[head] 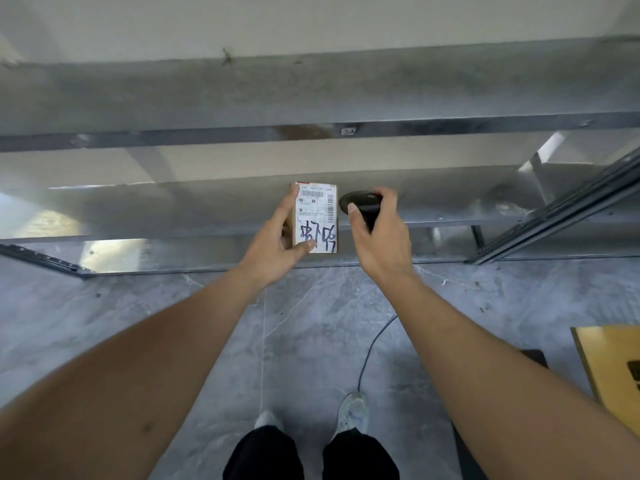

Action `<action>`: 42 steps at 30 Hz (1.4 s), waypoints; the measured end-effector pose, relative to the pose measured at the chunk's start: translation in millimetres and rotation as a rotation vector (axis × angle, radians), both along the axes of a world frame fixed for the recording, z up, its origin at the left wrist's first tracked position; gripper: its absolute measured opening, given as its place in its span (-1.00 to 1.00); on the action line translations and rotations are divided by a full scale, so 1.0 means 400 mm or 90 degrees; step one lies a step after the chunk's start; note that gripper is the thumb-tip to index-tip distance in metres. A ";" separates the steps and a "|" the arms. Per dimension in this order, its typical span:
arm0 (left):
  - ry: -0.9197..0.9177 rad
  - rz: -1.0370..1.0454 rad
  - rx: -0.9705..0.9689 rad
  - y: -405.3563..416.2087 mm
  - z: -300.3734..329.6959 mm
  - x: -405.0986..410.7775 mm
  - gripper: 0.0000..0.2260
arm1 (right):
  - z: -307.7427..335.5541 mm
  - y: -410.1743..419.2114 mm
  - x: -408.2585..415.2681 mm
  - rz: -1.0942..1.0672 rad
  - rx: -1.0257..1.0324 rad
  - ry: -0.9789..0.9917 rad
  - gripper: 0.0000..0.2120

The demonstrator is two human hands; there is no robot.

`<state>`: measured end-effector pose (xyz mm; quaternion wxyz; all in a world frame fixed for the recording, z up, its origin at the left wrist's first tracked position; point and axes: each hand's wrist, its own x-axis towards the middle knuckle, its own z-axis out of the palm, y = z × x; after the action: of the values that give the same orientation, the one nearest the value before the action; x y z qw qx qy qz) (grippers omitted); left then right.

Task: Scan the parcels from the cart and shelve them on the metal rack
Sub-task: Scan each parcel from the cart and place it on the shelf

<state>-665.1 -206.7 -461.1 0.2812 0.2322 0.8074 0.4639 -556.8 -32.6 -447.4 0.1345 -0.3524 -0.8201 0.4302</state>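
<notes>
My left hand (277, 244) grips a small cardboard parcel (320, 209), thumb across its lower front, fingers along its left side. The parcel's white shipping label faces me, with barcodes at the top and blue handwriting below. Just to its right, my right hand (379, 237) grips a black handheld scanner (360, 204), its round head close beside the label. Both are held out in front of the metal rack (242, 98), over the edge of a lower shelf (173, 202). The scanner's thin dark cable (369, 355) trails down to the floor.
The rack's bare grey shelves fill the upper view, with a slanted upright (568, 216) at right. A yellow-brown cardboard box (609, 368) sits at the right edge. Grey marble-pattern floor lies below, with my shoes (351, 414) on it.
</notes>
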 end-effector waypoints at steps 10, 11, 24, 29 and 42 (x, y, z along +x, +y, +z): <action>0.056 -0.024 0.040 -0.174 0.256 -0.013 -0.03 | 0.323 -0.221 0.052 -0.017 0.000 0.044 -0.58; 0.061 -0.029 0.042 -0.191 0.284 -0.014 -0.02 | 0.356 -0.246 0.060 -0.019 -0.003 0.052 -0.57; 0.109 0.022 0.089 -0.320 0.595 -0.014 0.06 | 0.744 -0.431 0.084 -0.033 -0.056 0.154 -0.62; 0.143 0.054 0.088 -0.330 0.674 -0.009 0.04 | 0.840 -0.431 0.078 -0.014 -0.068 0.164 -0.64; 0.178 0.137 0.080 -0.385 0.778 -0.005 0.01 | 0.939 -0.440 0.079 0.057 -0.029 0.182 -0.64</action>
<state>-667.2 -360.8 -149.9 0.0995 0.2238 0.8281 0.5042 -525.3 -208.4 -71.9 0.2226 -0.2533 -0.7977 0.5000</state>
